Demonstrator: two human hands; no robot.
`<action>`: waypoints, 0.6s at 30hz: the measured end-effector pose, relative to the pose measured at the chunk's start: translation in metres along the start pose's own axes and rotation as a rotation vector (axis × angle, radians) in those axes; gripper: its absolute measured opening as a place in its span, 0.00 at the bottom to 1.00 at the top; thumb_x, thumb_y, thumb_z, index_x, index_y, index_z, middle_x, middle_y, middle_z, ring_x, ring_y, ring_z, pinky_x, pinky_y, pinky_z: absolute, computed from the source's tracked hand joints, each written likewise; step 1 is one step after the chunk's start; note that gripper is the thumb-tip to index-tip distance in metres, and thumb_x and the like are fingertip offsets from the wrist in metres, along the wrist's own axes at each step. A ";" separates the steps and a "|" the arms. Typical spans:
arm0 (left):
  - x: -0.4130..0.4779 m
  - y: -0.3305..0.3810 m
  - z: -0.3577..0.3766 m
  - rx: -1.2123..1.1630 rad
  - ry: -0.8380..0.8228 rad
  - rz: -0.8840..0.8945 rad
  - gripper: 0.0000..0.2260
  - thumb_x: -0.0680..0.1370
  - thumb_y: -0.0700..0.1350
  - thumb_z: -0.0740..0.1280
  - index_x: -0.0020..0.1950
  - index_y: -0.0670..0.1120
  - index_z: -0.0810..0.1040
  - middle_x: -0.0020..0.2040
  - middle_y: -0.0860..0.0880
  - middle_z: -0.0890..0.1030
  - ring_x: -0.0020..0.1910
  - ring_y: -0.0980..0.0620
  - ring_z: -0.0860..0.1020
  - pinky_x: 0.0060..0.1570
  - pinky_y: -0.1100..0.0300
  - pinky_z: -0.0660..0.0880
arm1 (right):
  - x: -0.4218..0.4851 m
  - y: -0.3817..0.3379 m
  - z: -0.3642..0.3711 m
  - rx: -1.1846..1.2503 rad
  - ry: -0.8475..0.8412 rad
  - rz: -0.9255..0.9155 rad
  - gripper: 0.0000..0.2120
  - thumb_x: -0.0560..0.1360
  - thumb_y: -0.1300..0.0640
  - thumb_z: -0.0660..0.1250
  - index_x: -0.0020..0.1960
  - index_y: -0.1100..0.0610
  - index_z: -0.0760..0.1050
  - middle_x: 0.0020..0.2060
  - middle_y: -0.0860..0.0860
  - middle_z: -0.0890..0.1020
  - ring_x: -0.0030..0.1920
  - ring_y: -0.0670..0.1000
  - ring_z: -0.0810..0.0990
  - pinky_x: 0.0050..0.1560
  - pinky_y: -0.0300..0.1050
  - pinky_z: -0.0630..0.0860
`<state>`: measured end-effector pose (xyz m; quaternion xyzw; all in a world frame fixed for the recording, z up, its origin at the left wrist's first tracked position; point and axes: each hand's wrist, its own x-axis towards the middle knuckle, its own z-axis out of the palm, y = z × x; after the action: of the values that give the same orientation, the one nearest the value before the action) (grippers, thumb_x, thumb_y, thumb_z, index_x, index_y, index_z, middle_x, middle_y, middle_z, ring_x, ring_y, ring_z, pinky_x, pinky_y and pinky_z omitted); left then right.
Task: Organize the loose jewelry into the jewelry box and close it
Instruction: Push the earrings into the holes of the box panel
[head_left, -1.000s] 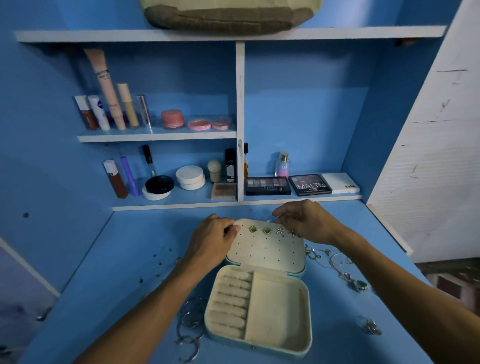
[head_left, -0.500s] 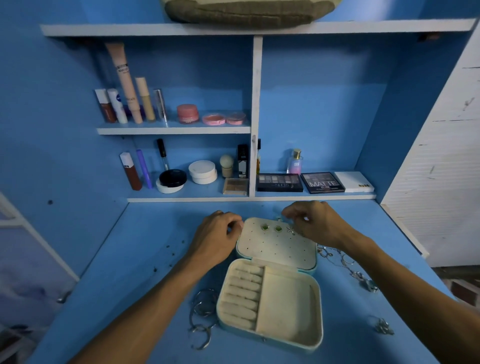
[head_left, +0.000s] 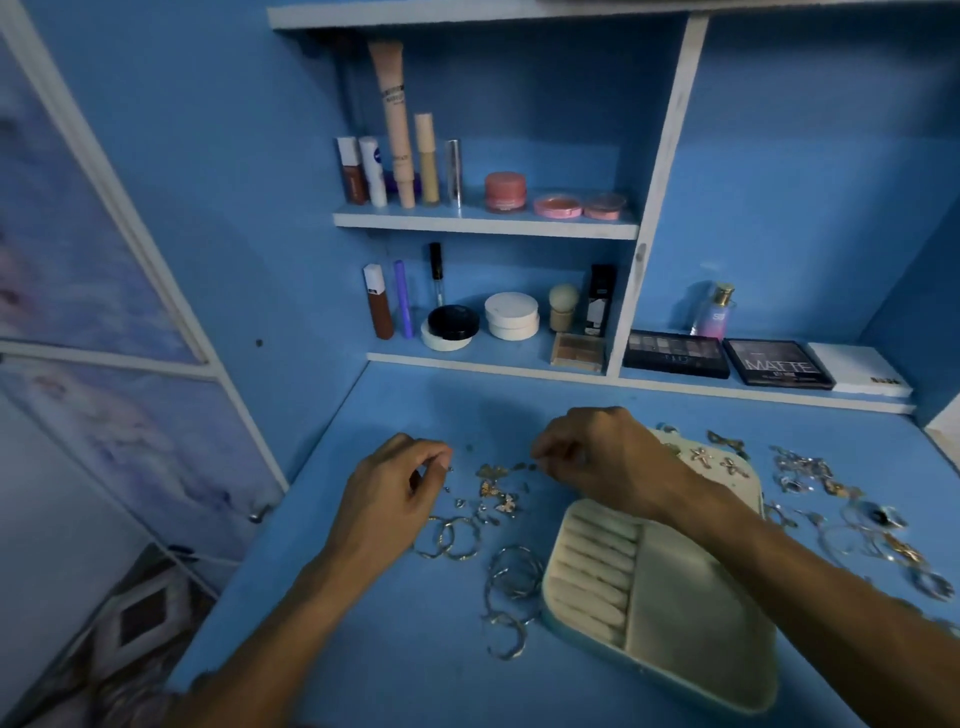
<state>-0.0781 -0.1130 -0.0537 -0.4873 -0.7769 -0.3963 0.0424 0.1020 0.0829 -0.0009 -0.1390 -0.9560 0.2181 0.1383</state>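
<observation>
Barely begun, with a few stud earrings (head_left: 701, 457) pinned in the lid (head_left: 748, 488) of the open jewelry box (head_left: 691, 597), hoops (head_left: 452, 538), small earrings (head_left: 493, 488) and a tangled heap (head_left: 831, 499) loose on the desk (head_left: 415, 649) either side, and left hand (head_left: 395, 493) and right hand (head_left: 597, 457) curled pinch-wise over the small pieces, grasp impossible to tell.

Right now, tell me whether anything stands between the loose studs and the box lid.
Only the right hand, hovering over the left edge of the lid; no object lies between it and the studs.

Shiny metal hoop earrings (head_left: 451, 538), matt cream padded lining of jewelry box (head_left: 691, 597), blue painted matt tabletop (head_left: 363, 623), glossy black palette (head_left: 777, 364)
</observation>
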 end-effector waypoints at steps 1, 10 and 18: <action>-0.004 -0.002 -0.001 -0.003 0.006 0.003 0.05 0.81 0.46 0.67 0.52 0.52 0.83 0.42 0.57 0.78 0.38 0.56 0.78 0.41 0.56 0.77 | 0.003 -0.004 0.004 0.001 -0.034 -0.005 0.06 0.75 0.57 0.73 0.51 0.49 0.85 0.41 0.39 0.79 0.36 0.35 0.75 0.43 0.29 0.71; -0.009 -0.006 0.001 -0.019 0.103 0.026 0.06 0.80 0.43 0.68 0.55 0.48 0.84 0.45 0.53 0.80 0.40 0.57 0.78 0.40 0.68 0.75 | 0.012 -0.020 0.022 -0.027 -0.125 0.003 0.06 0.75 0.56 0.72 0.51 0.49 0.85 0.44 0.40 0.82 0.40 0.38 0.76 0.47 0.33 0.74; -0.009 -0.009 0.001 -0.013 0.166 -0.040 0.05 0.79 0.39 0.70 0.54 0.46 0.84 0.45 0.53 0.81 0.38 0.56 0.78 0.39 0.64 0.76 | 0.060 -0.031 0.033 -0.100 -0.073 -0.005 0.07 0.76 0.56 0.70 0.53 0.50 0.84 0.48 0.46 0.84 0.49 0.49 0.81 0.54 0.47 0.78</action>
<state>-0.0798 -0.1206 -0.0632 -0.4372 -0.7779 -0.4411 0.0957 0.0291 0.0633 -0.0029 -0.1351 -0.9705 0.1746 0.0968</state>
